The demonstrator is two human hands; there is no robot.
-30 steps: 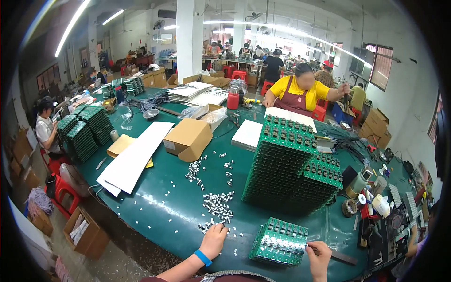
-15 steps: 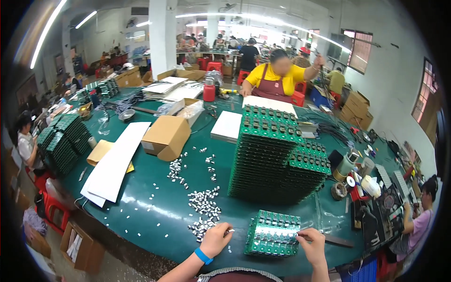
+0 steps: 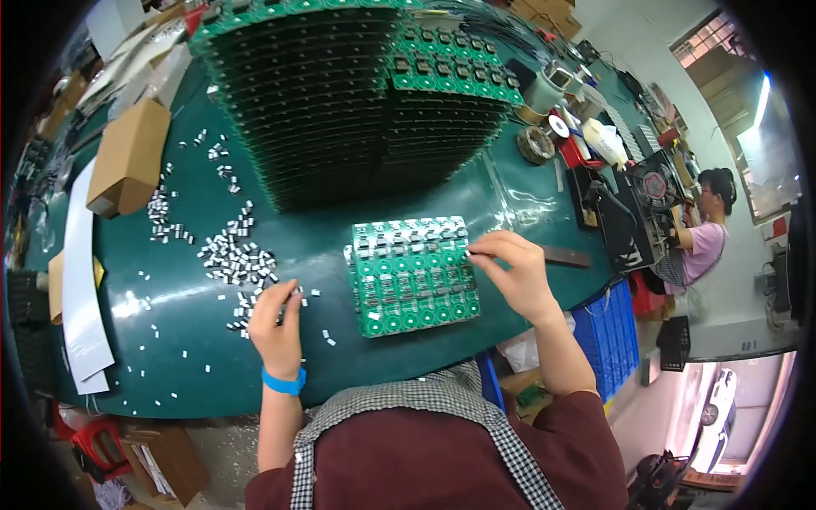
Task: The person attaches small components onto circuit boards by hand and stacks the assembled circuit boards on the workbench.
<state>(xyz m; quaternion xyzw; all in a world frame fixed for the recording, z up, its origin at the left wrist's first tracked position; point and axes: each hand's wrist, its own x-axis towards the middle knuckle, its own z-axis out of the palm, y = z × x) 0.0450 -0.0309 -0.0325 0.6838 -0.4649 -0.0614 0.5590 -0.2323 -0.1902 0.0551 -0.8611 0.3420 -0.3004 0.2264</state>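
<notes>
A green circuit board panel (image 3: 416, 293) with rows of round pads and small parts lies before me, on top of at least one more board. My right hand (image 3: 514, 272) is at its right edge, thumb and fingertips pinching a small white piece (image 3: 468, 252). To the left of the panel is my left hand (image 3: 276, 323), a blue band on its wrist. Its thumb and fingers are pressed together; what they hold is too small to make out. Beside and beyond it spreads a loose pile of small black-and-white block components (image 3: 234, 259).
Tall stacks of green boards (image 3: 340, 127) stand just beyond the panel. White sheets (image 3: 85, 280) and a cardboard box (image 3: 132, 157) lie at left. A dark flat bar (image 3: 567, 257), tape rolls and tools are at right, near a seated co-worker (image 3: 705, 238). A blue crate (image 3: 608, 331) sits below the edge.
My view has tilted down and swung right, so the far room has left the picture. The right hand has moved toward the panel's far right corner; both hands stay pinched.
</notes>
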